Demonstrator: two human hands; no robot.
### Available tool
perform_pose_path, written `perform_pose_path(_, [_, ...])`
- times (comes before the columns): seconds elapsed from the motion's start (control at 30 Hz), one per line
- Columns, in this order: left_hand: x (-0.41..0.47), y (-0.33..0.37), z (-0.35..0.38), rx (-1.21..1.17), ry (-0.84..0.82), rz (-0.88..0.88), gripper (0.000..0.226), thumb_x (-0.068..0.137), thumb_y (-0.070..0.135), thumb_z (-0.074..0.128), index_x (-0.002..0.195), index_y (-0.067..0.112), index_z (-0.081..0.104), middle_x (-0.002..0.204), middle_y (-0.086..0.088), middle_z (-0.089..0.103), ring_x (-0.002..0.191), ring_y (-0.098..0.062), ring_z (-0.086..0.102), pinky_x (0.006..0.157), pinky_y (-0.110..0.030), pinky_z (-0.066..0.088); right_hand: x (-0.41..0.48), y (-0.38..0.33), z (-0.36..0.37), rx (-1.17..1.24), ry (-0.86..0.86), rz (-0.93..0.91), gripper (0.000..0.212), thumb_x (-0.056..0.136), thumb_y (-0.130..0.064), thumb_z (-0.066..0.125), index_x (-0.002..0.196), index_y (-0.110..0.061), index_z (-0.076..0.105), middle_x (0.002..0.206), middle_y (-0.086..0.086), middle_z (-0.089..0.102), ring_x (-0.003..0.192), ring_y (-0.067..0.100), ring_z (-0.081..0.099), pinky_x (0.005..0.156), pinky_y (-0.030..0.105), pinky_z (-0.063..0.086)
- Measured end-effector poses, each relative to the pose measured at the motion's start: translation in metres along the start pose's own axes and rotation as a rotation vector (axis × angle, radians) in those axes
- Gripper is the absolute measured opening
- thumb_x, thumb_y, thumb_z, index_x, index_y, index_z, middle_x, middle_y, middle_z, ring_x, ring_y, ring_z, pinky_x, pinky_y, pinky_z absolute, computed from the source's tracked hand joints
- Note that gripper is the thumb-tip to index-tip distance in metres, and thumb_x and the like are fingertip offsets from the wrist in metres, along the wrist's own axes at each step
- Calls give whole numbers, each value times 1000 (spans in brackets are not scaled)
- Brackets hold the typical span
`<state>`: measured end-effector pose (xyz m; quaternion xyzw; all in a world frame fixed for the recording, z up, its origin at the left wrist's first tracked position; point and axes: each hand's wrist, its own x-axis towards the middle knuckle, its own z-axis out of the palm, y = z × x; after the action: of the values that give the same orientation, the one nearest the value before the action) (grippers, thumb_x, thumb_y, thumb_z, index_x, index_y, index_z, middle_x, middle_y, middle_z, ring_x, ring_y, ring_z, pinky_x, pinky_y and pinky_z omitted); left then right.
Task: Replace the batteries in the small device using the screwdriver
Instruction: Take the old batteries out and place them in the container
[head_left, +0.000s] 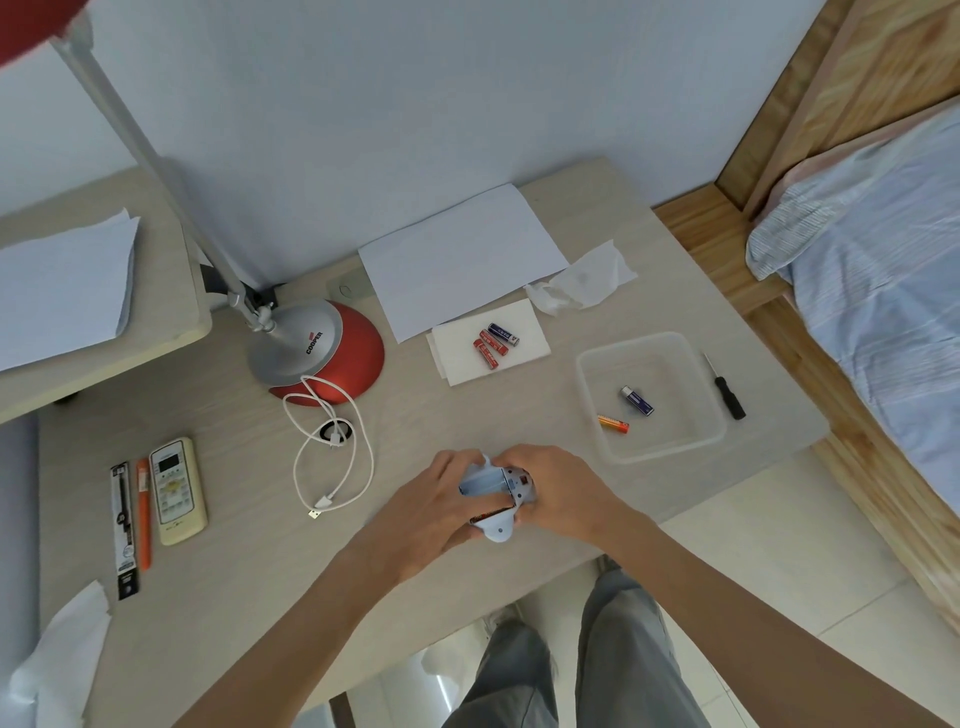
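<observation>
Both hands grasp the small device (488, 483) just over the near edge of the tabletop (415, 415): the left hand (441, 499) cradles it, the right hand (556, 488) pinches its end, and the open compartment faces up. Three batteries (491, 345) lie straight ahead on a napkin (524, 322). The screwdriver (724, 387) lies off to the right beyond the plastic tray (691, 364), handle toward the person, so the right hand is nearer.

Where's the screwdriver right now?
Head view, right side of the desk: the screwdriver lies just right of the clear plastic tray, near the desk's edge.
</observation>
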<state>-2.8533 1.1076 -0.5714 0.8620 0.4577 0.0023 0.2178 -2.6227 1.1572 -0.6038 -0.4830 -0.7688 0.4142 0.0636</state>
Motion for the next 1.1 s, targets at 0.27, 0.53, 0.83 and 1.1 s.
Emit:
perform_pose_path(0.27, [9,-4,-5,13,-50,41,63,87,30,85,138,44,52,149,-5,42,132,-25,47,73,-31,64,1,0,-1,11,-12,0,54,78,-40,87,126,-28,67,111,-10,73,95,10,67,89,32,58])
perform_pose_path(0.53, [11,-5,-6,-13,-59,34,63,88,32,85,141,43,52,152,-5,41,136,-26,44,72,-28,62,1,0,-1,6,-10,-16,55,78,-40,87,127,-27,66,113,-9,73,97,13,68,91,36,59])
perform_pose_path(0.83, [9,-4,-1,-43,-69,15,63,91,32,82,144,43,49,156,-5,34,140,-25,41,82,-30,64,2,1,-1,-18,-14,-21,56,78,-42,87,128,-29,65,113,-12,72,96,12,68,91,35,59])
perform_pose_path(1.1, [13,-4,-1,-15,-76,23,58,92,32,81,142,41,52,154,-6,33,138,-27,39,79,-33,66,2,1,-1,-17,-10,-25,54,81,-39,87,129,-28,66,114,-10,73,98,10,68,92,30,58])
